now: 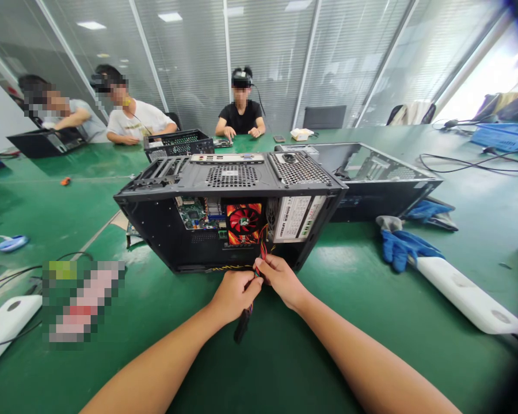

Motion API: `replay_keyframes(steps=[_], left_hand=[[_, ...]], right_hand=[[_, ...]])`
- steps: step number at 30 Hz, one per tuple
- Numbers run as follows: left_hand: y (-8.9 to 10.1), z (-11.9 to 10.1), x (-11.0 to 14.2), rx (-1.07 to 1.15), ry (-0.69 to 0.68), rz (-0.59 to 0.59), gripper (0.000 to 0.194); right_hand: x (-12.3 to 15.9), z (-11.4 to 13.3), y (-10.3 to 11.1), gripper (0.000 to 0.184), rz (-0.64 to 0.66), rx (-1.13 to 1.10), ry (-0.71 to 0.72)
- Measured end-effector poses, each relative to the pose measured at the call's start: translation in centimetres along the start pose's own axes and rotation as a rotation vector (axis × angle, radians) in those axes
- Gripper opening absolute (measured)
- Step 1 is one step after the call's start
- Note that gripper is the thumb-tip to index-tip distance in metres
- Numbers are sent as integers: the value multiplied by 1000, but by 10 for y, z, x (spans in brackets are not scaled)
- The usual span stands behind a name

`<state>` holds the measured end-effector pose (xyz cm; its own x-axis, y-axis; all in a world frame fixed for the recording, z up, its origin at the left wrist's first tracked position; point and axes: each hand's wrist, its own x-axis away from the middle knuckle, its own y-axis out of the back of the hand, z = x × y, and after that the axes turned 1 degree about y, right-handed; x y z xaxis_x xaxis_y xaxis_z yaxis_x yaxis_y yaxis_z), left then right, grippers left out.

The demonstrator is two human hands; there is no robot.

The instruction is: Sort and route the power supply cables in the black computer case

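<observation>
A black computer case (155,224) lies before me, its open side facing me and its rear panel upward. Inside sit a green motherboard (193,214), a red and orange cooling fan (244,223) and a power supply (300,218) with a white label. Colored power cables (263,251) run out from the case toward my hands. My left hand (236,293) is closed around the cable bundle, and a black connector (242,326) dangles below it. Just beside it, my right hand (280,277) pinches the same cables at the case's front edge.
Behind the case lies another open case (384,198). Blue gloves (403,244) and a white power strip (468,293) are at the right; another white strip (8,328) lies left. Three people sit across the green table (155,356), with cases (179,144) and parts before them.
</observation>
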<state>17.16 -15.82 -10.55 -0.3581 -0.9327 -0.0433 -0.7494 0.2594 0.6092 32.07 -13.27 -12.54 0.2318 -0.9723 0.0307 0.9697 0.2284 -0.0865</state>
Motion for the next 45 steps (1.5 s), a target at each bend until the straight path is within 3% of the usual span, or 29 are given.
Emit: replay_keyframes(steps=[9,17,21,28,35,41,45], left_hand=[[1,0,-2,105,38,55,34],[1,0,1,-277,-112,-60,33],[3,0,0,-381,-115,-76,31],[4,1,0,-190,-115,3,32],[4,0,1,47,-7,71,30],[4,0,1,-239,-106,-33,34],[2,0,1,-450,-97,-62,30]], right_hand=[[0,4,2,45,41,-25,-12],[0,2,0,43,-4,-2,-2],[1,2,-2,42,-27,6,6],[1,3,1,43,9,-5,16],[1,8,1,45,38,-73,-33],[2,7,-2,44,11,-28,-21],[2,6,-2,41,-2,-5,-21]])
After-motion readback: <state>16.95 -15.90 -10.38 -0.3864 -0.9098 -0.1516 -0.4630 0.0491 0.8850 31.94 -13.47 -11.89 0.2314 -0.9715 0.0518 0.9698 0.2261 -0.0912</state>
